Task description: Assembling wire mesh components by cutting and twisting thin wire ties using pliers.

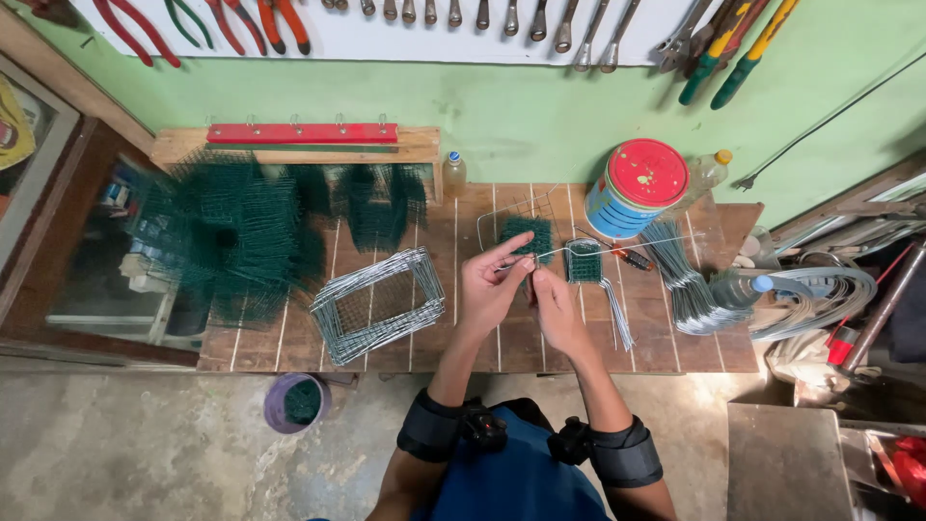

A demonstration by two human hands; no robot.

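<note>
Head cam had the bent wire frame [526, 253] mid-bench, over the wooden bench [473, 342], with a green mesh square [527, 234] just behind it. My left hand [490, 287] was pinching the wire and my right hand [557, 311] was gripping it just below. Bare planks ran from there to the near edge. Stacked wire frames [378, 302] sat left, straight wire bundle [687, 280] and paint can [637, 187] right.
</note>
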